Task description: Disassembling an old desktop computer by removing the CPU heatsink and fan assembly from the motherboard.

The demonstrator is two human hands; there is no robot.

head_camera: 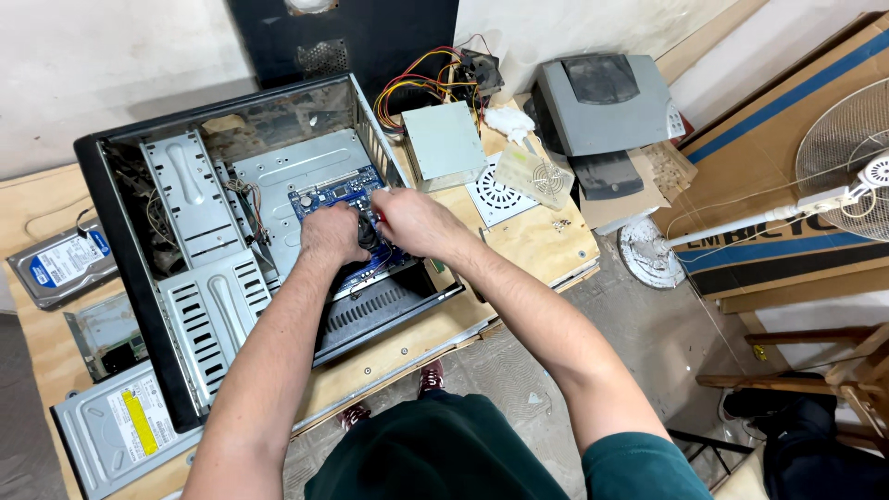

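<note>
Open pc case (139, 185) lying on its side on a wooden table (537, 241), side panel off, so you look straight down into it. Blue motherboard (338, 196) sits on the metal tray inside, toward the right half of the case. Both hands are in there, right over the lower part of the board. Left hand (333, 233) is curled, knuckles up, fingers bent down onto a dark round part (looks like the cpu fan/cooler) (369, 231) that peeks out between the two hands. Right hand (412, 222) is closed too, pressed against the same part from the right side, w/ something red just showing at the fingers, can't tell what it is. So the cooler is basically sandwiched btwn both hands, mostly hidden under them. Can't tell if either hand really grips it or just pushes on it.

Other stuff around: grey power supply (444, 143) w/ its bundle of coloured wires (417, 88) just right of the case, a white vent grille (500, 196) beside it, grey printer (607, 106) further right. Left of the case a hard drive (60, 264) and near the front edge an optical drive (116, 431). Cardboard box (787, 157) and a white fan (847, 157) stand off to the right on the floor.
</note>
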